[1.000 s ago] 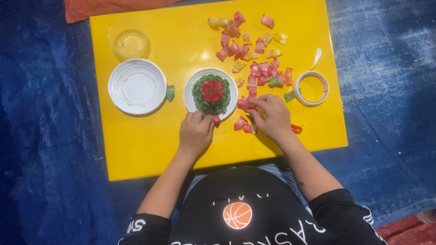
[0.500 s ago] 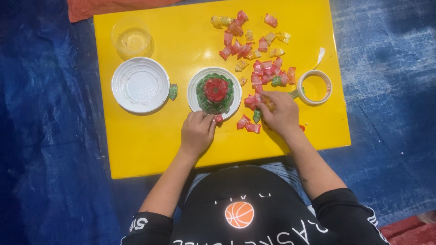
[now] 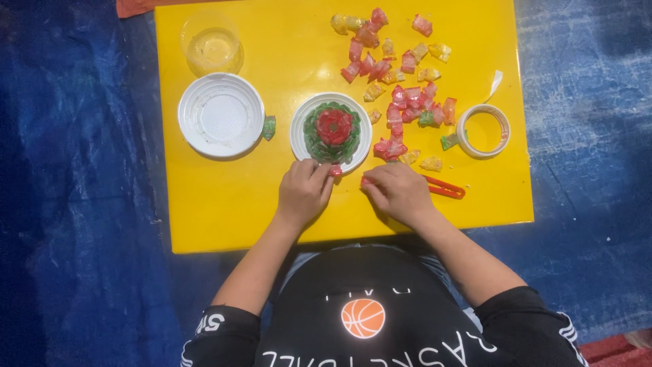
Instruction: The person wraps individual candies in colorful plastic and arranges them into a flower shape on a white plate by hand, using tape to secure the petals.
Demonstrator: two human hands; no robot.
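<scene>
Head view looks straight down on a yellow table (image 3: 224,211) set on blue sheeting (image 3: 75,204), and both hands are busy at its near edge. Left hand (image 3: 303,191) sits curled at the lower rim of a small white lid (image 3: 297,139), fingertips touching a red folded piece (image 3: 335,170) right at that rim; grip pinched around it, as far as the frame shows. On the lid sits a rosette (image 3: 332,129), green ring outside, red centre. Right hand (image 3: 396,192) lies just beside, fingers bunched and closed toward a small red scrap (image 3: 366,181) at its fingertips. Red tweezers (image 3: 445,188) poke out from under that hand, toward the right. Above, centre to upper right, a loose scatter of red, yellow and green folded pieces (image 3: 401,88). Tape roll (image 3: 483,130) at right, larger white lid (image 3: 221,115) at left, clear cup (image 3: 211,44) in the upper left.
</scene>
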